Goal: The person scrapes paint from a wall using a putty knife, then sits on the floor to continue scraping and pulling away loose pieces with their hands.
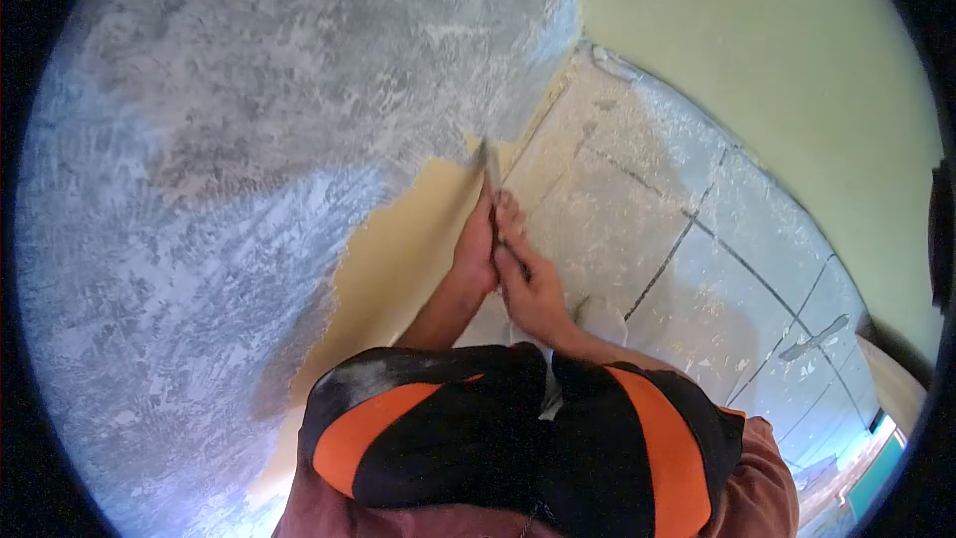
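Note:
A scraper (488, 157), its thin blade blurred, points up and away from me with its tip at the wall close to the floor. My right hand (533, 284) is closed around its handle. Just left of it, my left hand (476, 244) is closed against the same tool, fingers up near the blade. The tip meets the border between the rough grey, mottled wall (259, 130) and a bare-edged strip of smooth yellow wall (398, 249). Much of the handle is hidden by my fingers.
A dusty tiled floor (637, 229) with dark joints and pale specks lies to the right. A long flat tool or strip (815, 337) rests on it. A plain pale green wall (757, 50) rises beyond, meeting the grey wall in a corner. My knees (498, 438) are close below.

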